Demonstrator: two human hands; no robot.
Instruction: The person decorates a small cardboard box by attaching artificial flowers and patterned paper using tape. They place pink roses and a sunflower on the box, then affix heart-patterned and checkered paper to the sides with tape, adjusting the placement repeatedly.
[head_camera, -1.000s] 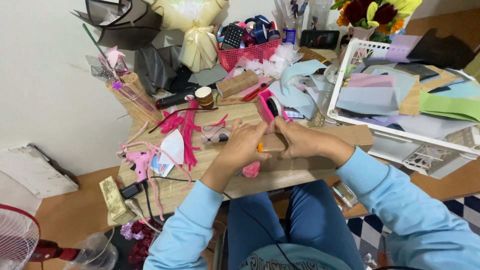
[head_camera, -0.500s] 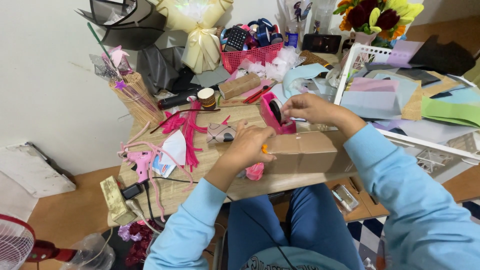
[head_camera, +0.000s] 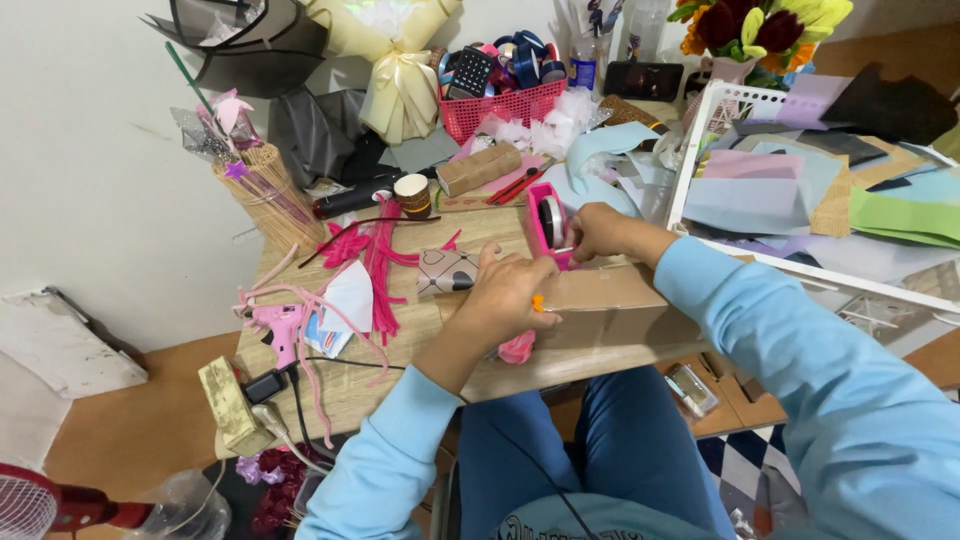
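My left hand (head_camera: 508, 295) rests on the left end of a brown cardboard box (head_camera: 610, 300) lying at the near edge of the wooden table (head_camera: 370, 385). A small orange item shows under its fingers and a pink object (head_camera: 517, 348) peeks out below the palm. My right hand (head_camera: 598, 232) reaches past the box to a pink tape dispenser (head_camera: 547, 222) and pinches at its front, where the tape comes off the roll. Both sleeves are light blue.
A pink glue gun (head_camera: 277, 328), pink pipe cleaners (head_camera: 378, 262) and a patterned paper piece (head_camera: 447, 270) lie left of the box. A red basket (head_camera: 497, 105) of ribbons, wrapped bouquets and a white wire rack (head_camera: 700, 140) of coloured paper sheets crowd the back and right.
My right hand left the box in front of me and moved forward to the pink tape dispenser. The left hand stayed on the box.
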